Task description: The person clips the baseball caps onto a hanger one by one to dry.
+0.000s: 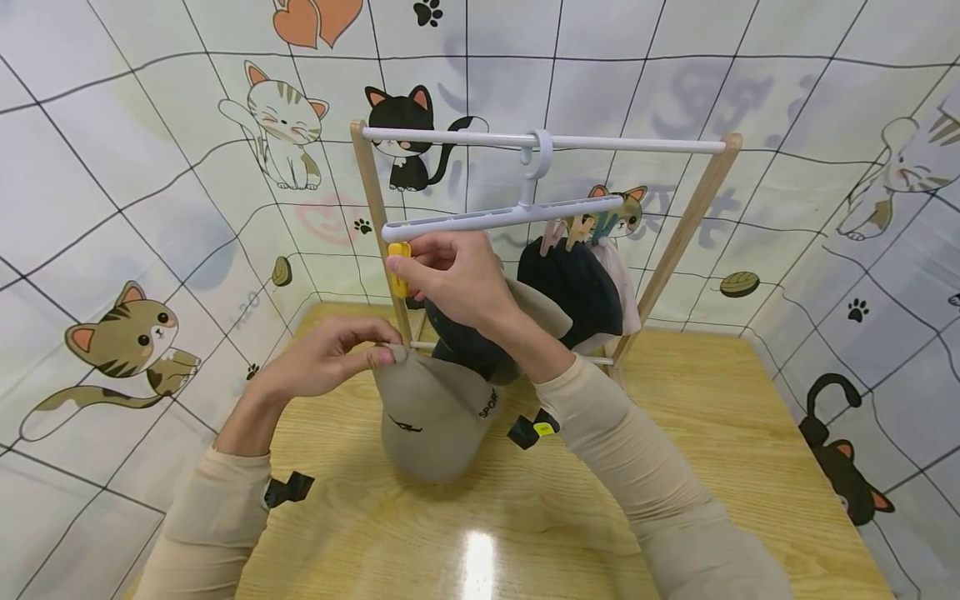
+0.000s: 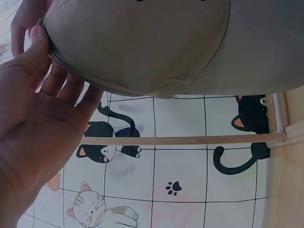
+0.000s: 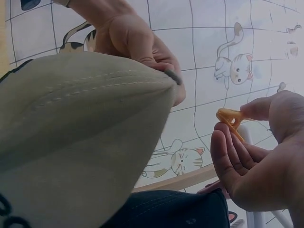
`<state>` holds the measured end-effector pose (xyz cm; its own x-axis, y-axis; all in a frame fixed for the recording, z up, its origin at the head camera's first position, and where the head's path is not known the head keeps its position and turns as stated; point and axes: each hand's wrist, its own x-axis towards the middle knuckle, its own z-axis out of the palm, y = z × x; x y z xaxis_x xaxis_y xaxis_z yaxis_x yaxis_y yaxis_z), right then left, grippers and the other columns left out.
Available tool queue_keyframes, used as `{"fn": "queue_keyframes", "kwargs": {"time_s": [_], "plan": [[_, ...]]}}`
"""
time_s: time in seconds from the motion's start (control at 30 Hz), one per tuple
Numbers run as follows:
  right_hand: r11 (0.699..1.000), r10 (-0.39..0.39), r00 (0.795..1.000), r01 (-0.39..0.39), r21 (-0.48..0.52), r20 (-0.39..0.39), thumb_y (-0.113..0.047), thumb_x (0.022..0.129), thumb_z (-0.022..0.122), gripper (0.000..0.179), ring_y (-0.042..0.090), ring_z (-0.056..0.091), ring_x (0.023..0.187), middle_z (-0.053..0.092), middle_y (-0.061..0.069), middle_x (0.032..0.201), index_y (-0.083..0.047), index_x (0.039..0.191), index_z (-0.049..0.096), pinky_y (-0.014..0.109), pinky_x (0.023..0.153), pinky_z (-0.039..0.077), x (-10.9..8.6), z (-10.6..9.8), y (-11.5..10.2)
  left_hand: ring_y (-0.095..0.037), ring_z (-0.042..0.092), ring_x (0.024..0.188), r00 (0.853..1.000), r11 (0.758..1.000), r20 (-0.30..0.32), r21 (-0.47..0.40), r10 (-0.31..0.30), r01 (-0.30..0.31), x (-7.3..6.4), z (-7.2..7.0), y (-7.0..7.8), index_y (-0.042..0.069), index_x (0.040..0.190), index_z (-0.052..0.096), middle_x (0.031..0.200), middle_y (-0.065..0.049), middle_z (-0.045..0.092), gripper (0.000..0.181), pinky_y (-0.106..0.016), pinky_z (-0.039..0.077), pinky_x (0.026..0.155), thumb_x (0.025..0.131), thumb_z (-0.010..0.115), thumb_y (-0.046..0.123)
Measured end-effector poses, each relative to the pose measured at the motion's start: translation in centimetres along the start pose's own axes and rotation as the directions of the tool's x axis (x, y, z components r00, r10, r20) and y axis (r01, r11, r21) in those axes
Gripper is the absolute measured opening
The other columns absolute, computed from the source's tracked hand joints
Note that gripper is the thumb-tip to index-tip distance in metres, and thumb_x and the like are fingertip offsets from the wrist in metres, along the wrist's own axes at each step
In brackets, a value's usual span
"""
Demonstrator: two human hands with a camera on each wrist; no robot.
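A beige cap point(image 1: 435, 425) with dark lettering hangs from my left hand point(image 1: 326, 360), whose thumb and fingers pinch its edge. In the right wrist view, the pinched part of the cap point(image 3: 90, 109) is drawn to a point. Higher up, my right hand point(image 1: 468, 279) holds a yellow clothespin point(image 1: 400, 271) between thumb and fingers, just under the left end of a white hanger point(image 1: 480, 221). The hanger hooks over the rack's white rod point(image 1: 637, 145) and tilts, its left end lower.
Pink, beige and teal clothespins point(image 1: 603, 227) hold dark and pale caps point(image 1: 562, 287) at the hanger's right end. More caps hang behind my right hand. The rack has wooden posts point(image 1: 693, 233) and stands on a wooden table point(image 1: 720, 433), before a cat-patterned wall covering point(image 1: 225, 150).
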<state>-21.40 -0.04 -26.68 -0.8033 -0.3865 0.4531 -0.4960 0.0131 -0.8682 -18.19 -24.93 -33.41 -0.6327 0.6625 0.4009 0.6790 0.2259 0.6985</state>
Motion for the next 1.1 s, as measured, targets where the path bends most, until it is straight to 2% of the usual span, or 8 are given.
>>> {"fn": "queue_keyframes", "kwargs": {"time_s": [0.1, 0.2, 0.3, 0.4, 0.6, 0.73, 0.87, 1.1], "plan": [[1.0, 0.005, 1.0, -0.005, 0.006, -0.001, -0.014, 0.102, 0.082, 0.021, 0.017, 0.079, 0.08, 0.083, 0.018, 0.1, 0.003, 0.113, 0.082, 0.036, 0.074, 0.07, 0.0, -0.1, 0.0, -0.01, 0.068, 0.093, 0.999, 0.999, -0.039, -0.019, 0.034, -0.034, 0.2, -0.1, -0.2, 0.012, 0.114, 0.08, 0.103, -0.001, 0.077, 0.012, -0.026, 0.058, 0.081, 0.105, 0.076, 0.005], [1.0, 0.013, 1.0, -0.013, 0.004, 0.001, -0.014, 0.102, 0.082, 0.021, 0.016, 0.078, 0.081, 0.083, 0.018, 0.101, 0.003, 0.114, 0.081, 0.033, 0.074, 0.069, -0.1, -0.2, 0.0, -0.012, 0.07, 0.094, 0.996, 0.997, -0.071, -0.064, 0.045, -0.05, 0.4, -0.1, -0.1, 0.008, 0.111, 0.08, 0.105, 0.001, 0.078, 0.007, -0.026, 0.059, 0.083, 0.106, 0.075, 0.007], [1.0, 0.015, 1.0, -0.015, -0.002, 0.0, -0.014, 0.102, 0.082, 0.019, 0.016, 0.078, 0.08, 0.083, 0.018, 0.101, 0.003, 0.113, 0.081, 0.033, 0.074, 0.068, -0.1, -0.3, 0.1, -0.011, 0.069, 0.096, 0.995, 0.996, -0.102, -0.089, 0.02, -0.029, 0.4, -0.1, 0.0, 0.003, 0.112, 0.079, 0.107, 0.005, 0.078, 0.008, -0.025, 0.059, 0.083, 0.109, 0.072, 0.006], [1.0, 0.011, 1.0, -0.011, -0.005, 0.002, -0.013, 0.103, 0.082, 0.018, 0.016, 0.077, 0.079, 0.082, 0.018, 0.1, 0.003, 0.112, 0.081, 0.033, 0.074, 0.068, 0.0, -0.3, 0.1, -0.009, 0.066, 0.092, 0.99, 0.997, -0.143, -0.083, -0.011, -0.001, 0.5, -0.1, 0.1, 0.002, 0.115, 0.078, 0.106, 0.009, 0.077, 0.01, -0.025, 0.056, 0.078, 0.11, 0.071, 0.008], [1.0, 0.02, 1.0, -0.02, -0.004, 0.007, -0.012, 0.105, 0.079, 0.018, 0.023, 0.075, 0.077, 0.081, 0.017, 0.1, 0.003, 0.113, 0.082, 0.032, 0.073, 0.067, -0.1, -0.5, 0.0, -0.007, 0.066, 0.09, 0.974, 0.997, -0.224, -0.078, -0.024, 0.007, 0.8, 0.0, -0.2, -0.001, 0.114, 0.078, 0.104, 0.012, 0.077, 0.012, -0.023, 0.054, 0.078, 0.109, 0.073, 0.009], [1.0, 0.025, 1.0, -0.025, -0.008, 0.007, -0.012, 0.106, 0.078, 0.018, 0.028, 0.074, 0.078, 0.08, 0.016, 0.099, 0.004, 0.113, 0.082, 0.042, 0.077, 0.068, -0.1, -0.5, 0.1, -0.005, 0.068, 0.093, 0.966, 0.996, -0.255, -0.084, -0.035, 0.014, 1.0, 0.0, -0.2, -0.003, 0.114, 0.077, 0.106, 0.014, 0.078, 0.014, -0.021, 0.056, 0.08, 0.108, 0.075, 0.01], [0.999, 0.034, 0.999, -0.034, -0.015, 0.001, -0.011, 0.106, 0.078, 0.017, 0.027, 0.074, 0.077, 0.079, 0.015, 0.097, 0.004, 0.111, 0.081, 0.052, 0.081, 0.068, -0.1, -0.5, 0.2, -0.005, 0.068, 0.093, 0.96, 0.996, -0.278, -0.085, -0.035, 0.012, 1.1, 0.2, -0.1, -0.003, 0.113, 0.077, 0.105, 0.014, 0.078, 0.016, -0.021, 0.056, 0.081, 0.107, 0.076, 0.012], [0.998, 0.068, 0.998, -0.067, 0.02, -0.012, -0.011, 0.105, 0.079, 0.014, 0.021, 0.072, 0.076, 0.078, 0.011, 0.093, 0.003, 0.107, 0.08, 0.039, 0.077, 0.066, -0.1, -0.6, 0.3, -0.006, 0.068, 0.095, 0.955, 0.995, -0.296, -0.091, 0.0, -0.028, 1.6, 0.3, -0.3, -0.005, 0.112, 0.077, 0.106, 0.012, 0.079, 0.017, -0.021, 0.056, 0.084, 0.108, 0.075, 0.011]]}}
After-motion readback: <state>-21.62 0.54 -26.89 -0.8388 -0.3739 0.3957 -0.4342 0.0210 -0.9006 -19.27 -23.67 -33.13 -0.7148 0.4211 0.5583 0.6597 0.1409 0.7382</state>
